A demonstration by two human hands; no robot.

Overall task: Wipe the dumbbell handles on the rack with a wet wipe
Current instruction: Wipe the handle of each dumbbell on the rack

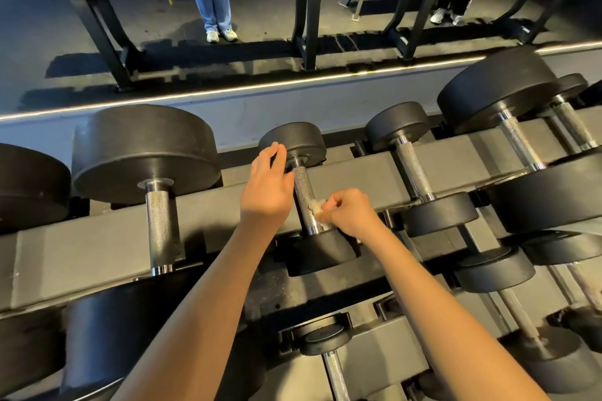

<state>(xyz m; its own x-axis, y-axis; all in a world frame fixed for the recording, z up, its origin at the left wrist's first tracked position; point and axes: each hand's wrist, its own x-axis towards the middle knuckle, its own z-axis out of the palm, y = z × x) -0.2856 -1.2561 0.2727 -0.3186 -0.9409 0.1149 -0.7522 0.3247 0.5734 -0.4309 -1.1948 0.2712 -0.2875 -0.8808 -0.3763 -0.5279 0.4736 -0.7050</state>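
Note:
A small black dumbbell lies across the top tier of the grey rack (97, 247), its knurled steel handle (302, 192) running away from me. My right hand (350, 213) pinches a crumpled white wet wipe (317, 210) against the handle's near right side. My left hand (268, 182) rests beside the handle's far end, fingers loosely curved near the far weight head (294, 138), thumb touching the bar.
Larger dumbbells (146, 153) sit to the left and more (410, 153) to the right, with others on the lower tier (329, 345). A mirror behind the rack reflects another rack and a person's legs (216, 13).

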